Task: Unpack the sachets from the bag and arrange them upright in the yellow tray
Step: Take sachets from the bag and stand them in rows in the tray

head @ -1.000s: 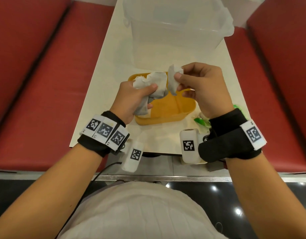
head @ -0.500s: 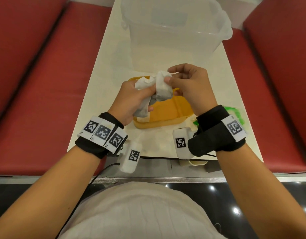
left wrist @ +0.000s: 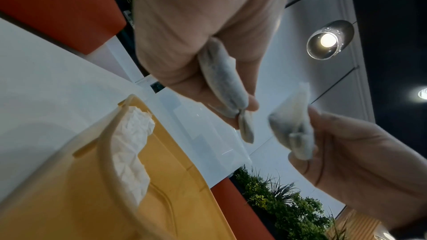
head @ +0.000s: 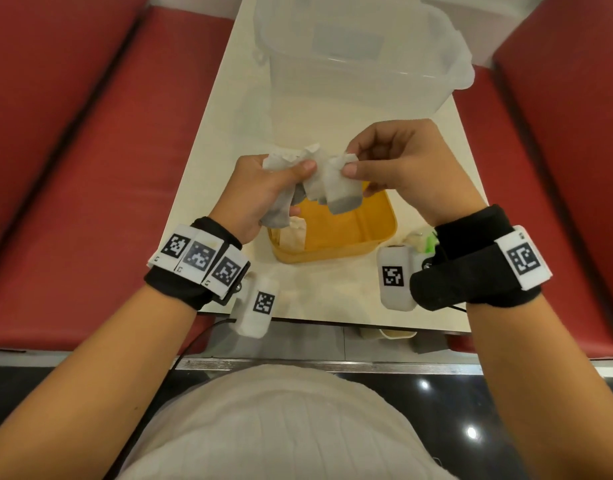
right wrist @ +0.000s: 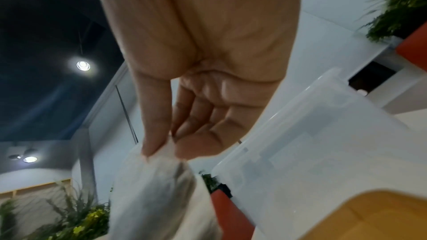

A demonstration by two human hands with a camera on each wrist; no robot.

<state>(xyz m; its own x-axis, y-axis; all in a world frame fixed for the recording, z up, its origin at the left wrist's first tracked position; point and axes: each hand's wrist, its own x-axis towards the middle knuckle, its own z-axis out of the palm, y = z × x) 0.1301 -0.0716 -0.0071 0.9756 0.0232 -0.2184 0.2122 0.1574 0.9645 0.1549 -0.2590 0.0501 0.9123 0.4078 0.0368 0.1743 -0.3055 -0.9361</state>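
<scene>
My left hand (head: pixel 263 192) grips a bunch of white paper sachets (head: pixel 281 209) above the left end of the yellow tray (head: pixel 336 251). One grey-white sachet (left wrist: pixel 225 81) runs through its curled fingers. My right hand (head: pixel 395 168) pinches the top of a single sachet (head: pixel 339 192) between thumb and forefinger, right beside the bunch and over the tray's far side. That sachet (right wrist: pixel 157 189) hangs below the pinch. Another white sachet (left wrist: pixel 131 151) leans against the tray's left wall (left wrist: pixel 108 152).
A large clear plastic bin (head: pixel 360 53) stands at the far end of the white table (head: pixel 208 161). A green and white wrapper (head: pixel 422 239) lies right of the tray. Red benches (head: pixel 83 140) flank the table on both sides.
My right hand went back to the bunch in my left hand and now pinches a sachet beside it. Both hands sit slightly nearer the tray's front.
</scene>
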